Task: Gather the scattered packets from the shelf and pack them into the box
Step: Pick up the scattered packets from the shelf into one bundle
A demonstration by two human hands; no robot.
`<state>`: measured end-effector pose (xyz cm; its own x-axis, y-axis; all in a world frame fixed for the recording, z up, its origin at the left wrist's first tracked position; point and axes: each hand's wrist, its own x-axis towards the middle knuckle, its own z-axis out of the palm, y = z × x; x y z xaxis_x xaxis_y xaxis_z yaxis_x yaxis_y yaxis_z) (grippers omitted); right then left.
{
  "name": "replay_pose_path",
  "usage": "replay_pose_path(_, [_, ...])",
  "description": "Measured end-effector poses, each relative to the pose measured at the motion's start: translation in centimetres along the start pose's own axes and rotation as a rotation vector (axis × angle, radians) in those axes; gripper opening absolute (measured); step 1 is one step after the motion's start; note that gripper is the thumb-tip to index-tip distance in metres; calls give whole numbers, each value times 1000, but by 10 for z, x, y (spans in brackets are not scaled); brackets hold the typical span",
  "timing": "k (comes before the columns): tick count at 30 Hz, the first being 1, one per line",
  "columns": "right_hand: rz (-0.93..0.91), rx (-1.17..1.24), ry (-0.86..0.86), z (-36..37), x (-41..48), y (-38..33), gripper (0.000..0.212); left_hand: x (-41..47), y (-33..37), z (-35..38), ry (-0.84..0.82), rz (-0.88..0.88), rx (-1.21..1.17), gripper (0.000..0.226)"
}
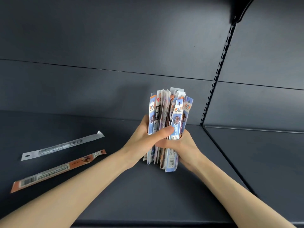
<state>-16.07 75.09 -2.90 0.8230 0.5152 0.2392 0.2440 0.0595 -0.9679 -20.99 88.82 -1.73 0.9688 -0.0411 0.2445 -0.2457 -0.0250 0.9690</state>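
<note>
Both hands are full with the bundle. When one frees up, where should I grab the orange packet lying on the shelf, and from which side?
Pinch the orange packet near its middle, across its narrow width, coming from above. It lies flat on the shelf, long and thin, slanting, so a mid-length pinch should keep it from drooping. The left hand is nearer; the silver packet lies apart, clear of the approach.

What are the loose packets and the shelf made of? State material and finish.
Silver packet, orange packet: likely thin plastic or foil film, glossy, judging by sheen and crimped ends. Shelf: probably painted metal, matte dark grey, with slotted uprights.

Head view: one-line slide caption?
Both hands grip an upright packet bundle; two packets lie on the shelf.
</note>
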Motion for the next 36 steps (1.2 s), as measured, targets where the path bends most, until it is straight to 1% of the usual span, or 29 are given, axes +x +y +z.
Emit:
replay_pose_path(1, [2, -5, -14, 1, -1, 0, 50, -1, 0, 0, 1, -7, 0, 67])
replay_pose_path(4, [11, -20, -31, 4, 0, 1, 54, -2, 2, 3, -31, -62, 41, 46])
replay_pose_path(6, [20, -45, -44, 6, 0, 1, 55, -1, 4, 4, -58, -99, 89, 39])
replay_pose_path(7, [27, -61, -51, 7, 1, 1, 55, -1, 5, 4, -75, -105, 120, 41])
replay_pose_path(10, [34, -106, -33, 9, 0, -1, 50, 2, 8, 1, -140, -143, 213, 71])
replay_pose_path(11, [31, -114, -26, 10, 0, -3, 48, 2, 10, -2, -164, -165, 252, 74])
replay_pose_path(13, [28, -124, -16, 13, 0, -5, 46, 2, 12, -8, -196, -187, 331, 74])
replay_pose_path(16, [31, -117, -7, 20, 2, -6, 43, -2, 16, -20, -167, -215, 463, 78])
replay_pose_path(19, [31, -100, -28, 29, 5, -7, 40, -15, 26, -33, -131, -199, 456, 80])
replay_pose_path(21, [31, -85, -54, 36, 7, -9, 37, -31, 33, -47, -113, -191, 484, 70])
replay_pose_path(22, [36, -82, -69, 40, 7, -10, 37, -40, 34, -57, -89, -196, 536, 67])
replay_pose_path(24, [62, -77, -88, 48, 10, -12, 39, -60, 32, -83, 0, -236, 713, 69])
replay_pose_path(26, [99, -73, -88, 57, 13, -12, 42, -77, 30, -114, 50, -306, 952, 74])
replay_pose_path(28, [126, -64, -82, 67, 14, -11, 48, -87, 29, -144, 15, -425, 1149, 91])
replay_pose_path(29, [138, -62, -81, 72, 14, -10, 50, -91, 30, -156, -13, -488, 1173, 107])
replay_pose_path(30, [145, -69, -82, 77, 14, -10, 50, -93, 29, -167, -40, -539, 1158, 124])
replay_pose_path(31, [148, -81, -82, 81, 15, -10, 49, -93, 28, -176, -70, -566, 1138, 136])
replay_pose_path(32, [147, -88, -81, 86, 17, -10, 47, -93, 26, -183, -96, -573, 1129, 139])
replay_pose_path(33, [146, -92, -76, 91, 20, -11, 46, -92, 24, -189, -109, -558, 1141, 134])
replay_pose_path(36, [148, -107, -59, 110, 28, -11, 44, -80, 17, -207, -52, -452, 1166, 90])
